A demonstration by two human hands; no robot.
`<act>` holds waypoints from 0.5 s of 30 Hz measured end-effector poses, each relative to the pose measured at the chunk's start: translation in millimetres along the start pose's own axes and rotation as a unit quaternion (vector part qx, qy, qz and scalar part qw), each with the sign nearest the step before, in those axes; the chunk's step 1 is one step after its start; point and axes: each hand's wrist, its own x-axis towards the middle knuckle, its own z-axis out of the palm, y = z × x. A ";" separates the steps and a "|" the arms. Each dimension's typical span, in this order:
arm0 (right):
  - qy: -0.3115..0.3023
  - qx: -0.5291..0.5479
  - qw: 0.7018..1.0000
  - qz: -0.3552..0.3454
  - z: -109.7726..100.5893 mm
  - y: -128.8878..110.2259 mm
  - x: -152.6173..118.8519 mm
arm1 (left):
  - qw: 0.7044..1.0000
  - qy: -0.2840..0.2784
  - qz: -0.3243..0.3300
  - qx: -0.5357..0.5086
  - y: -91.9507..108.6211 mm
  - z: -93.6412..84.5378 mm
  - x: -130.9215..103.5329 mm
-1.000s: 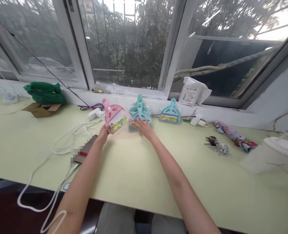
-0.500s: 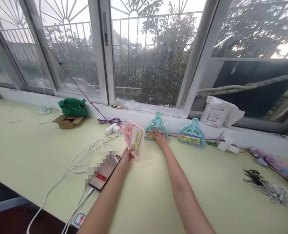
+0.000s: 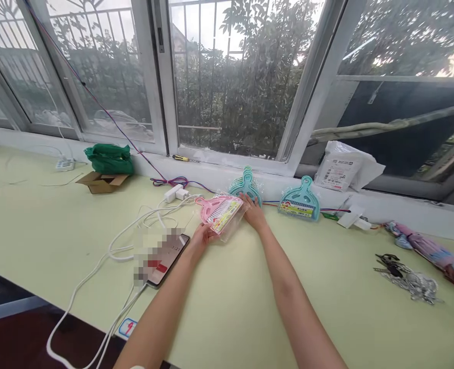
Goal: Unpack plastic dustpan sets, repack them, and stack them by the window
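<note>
My left hand (image 3: 203, 237) is closed on the lower edge of a pink mini dustpan and brush set (image 3: 221, 211) in a clear plastic bag. The set is tilted, its handle pointing left and its yellow label facing up. Behind it, a row of several teal dustpan sets (image 3: 247, 183) leans by the window wall. My right hand (image 3: 254, 212) rests against the front of that row with its fingers stretched out, close to the pink set's right corner. Another teal dustpan set (image 3: 300, 204) stands apart to the right, touched by neither hand.
A phone (image 3: 168, 260) with white cables (image 3: 111, 251) lies left of my left forearm. A cardboard box (image 3: 102, 183) and green bag (image 3: 109, 159) sit further left. Keys (image 3: 394, 266), a folded umbrella (image 3: 422, 246) and a white package (image 3: 338, 166) are on the right.
The pink set has swung from nearly upright to a flatter tilt and moved right, in front of the teal row. My right hand has shifted slightly toward the row's right side. The view has tipped down.
</note>
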 end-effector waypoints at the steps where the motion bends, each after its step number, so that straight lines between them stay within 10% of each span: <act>1: -0.002 0.003 1.000 0.000 -2.6 -1.2 -2.0 | 1.000 -0.011 0.002 0.003 1.5 -2.0 -1.3; 8: 0.032 0.058 0.997 0.045 -24.7 -14.2 -40.2 | 0.994 -0.096 -0.003 0.050 3.2 -6.0 -10.7; 15: 0.328 0.183 0.903 0.209 -113.1 -29.5 -125.1 | 0.982 -0.170 -0.046 0.064 -20.1 19.1 -24.4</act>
